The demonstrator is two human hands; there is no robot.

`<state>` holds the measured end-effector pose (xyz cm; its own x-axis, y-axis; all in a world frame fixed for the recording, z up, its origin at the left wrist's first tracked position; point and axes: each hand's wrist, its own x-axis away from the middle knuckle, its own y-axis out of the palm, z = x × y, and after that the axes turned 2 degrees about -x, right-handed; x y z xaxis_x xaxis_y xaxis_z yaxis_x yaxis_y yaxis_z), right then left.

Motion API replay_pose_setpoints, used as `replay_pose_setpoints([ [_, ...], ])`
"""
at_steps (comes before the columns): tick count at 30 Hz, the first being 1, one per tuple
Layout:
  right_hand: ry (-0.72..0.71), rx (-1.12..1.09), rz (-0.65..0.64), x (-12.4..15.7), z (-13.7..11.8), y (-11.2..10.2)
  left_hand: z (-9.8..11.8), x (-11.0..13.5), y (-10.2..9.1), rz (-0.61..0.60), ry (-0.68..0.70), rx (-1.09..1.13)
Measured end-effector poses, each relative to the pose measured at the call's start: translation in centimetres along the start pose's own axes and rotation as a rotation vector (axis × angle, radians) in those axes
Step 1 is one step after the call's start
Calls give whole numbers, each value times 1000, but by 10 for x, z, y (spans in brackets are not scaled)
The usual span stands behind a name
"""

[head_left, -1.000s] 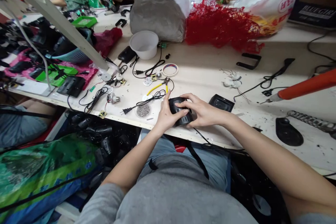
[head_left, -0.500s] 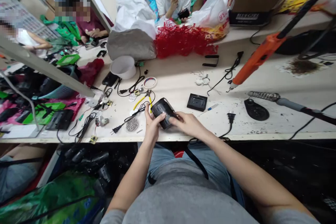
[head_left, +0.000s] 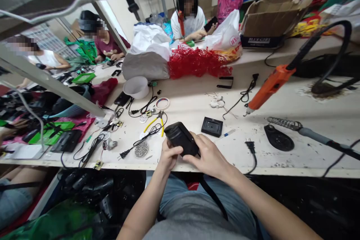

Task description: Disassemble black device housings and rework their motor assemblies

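Observation:
Both of my hands grip a black plastic box-shaped housing [head_left: 180, 139] just above the near edge of the pale workbench [head_left: 197, 101]. My left hand [head_left: 168, 156] wraps its left end, thumb on top. From the right, my right hand [head_left: 207, 156] closes on its near side. A black cord runs from under my hands down over the bench edge to my lap. A black square cover plate [head_left: 212, 126] lies just right of the housing, with a small screwdriver [head_left: 228, 133] beside it.
Yellow-handled pliers [head_left: 156, 122], a dish of screws [head_left: 141, 149], a tape roll [head_left: 162, 103], plugs and loose cords lie to the left. An orange power screwdriver [head_left: 268, 87] hangs at right above a soldering iron stand [head_left: 279, 140]. Several people sit at the far side.
The view has tilted upward, showing more of the far side. My hands have drawn the black housing a little nearer the bench edge and turned it, top now facing up.

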<state>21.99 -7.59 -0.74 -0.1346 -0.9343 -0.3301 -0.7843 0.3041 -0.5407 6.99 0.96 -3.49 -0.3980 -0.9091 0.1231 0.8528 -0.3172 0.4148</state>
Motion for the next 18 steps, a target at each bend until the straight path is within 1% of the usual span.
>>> replay_pose_setpoints([
  [2, -100, 13, 79, -5, -5, -12, 3, -1, 0, -34, 75, -101],
  [5, -289, 40, 242, -11, -18, -25, 10, -2, 1, -142, 175, -261],
  [7, -398, 54, 282, -10, -27, -28, 13, -2, 2, -187, 232, -321],
  [10, -479, 85, 295, -5, -34, -27, 14, -3, 4, -217, 277, -331],
  [12, -468, 94, 301, -2, -34, -26, 16, -3, 6, -251, 283, -313],
  [13, -440, 82, 304, -1, -33, -27, 18, -1, 8, -259, 287, -316],
  [16, -261, -47, 340, -5, -35, -32, 27, 6, 20, -267, 288, -361],
  [18, -127, -175, 349, -12, -43, -37, 35, 11, 31, -292, 251, -354],
])
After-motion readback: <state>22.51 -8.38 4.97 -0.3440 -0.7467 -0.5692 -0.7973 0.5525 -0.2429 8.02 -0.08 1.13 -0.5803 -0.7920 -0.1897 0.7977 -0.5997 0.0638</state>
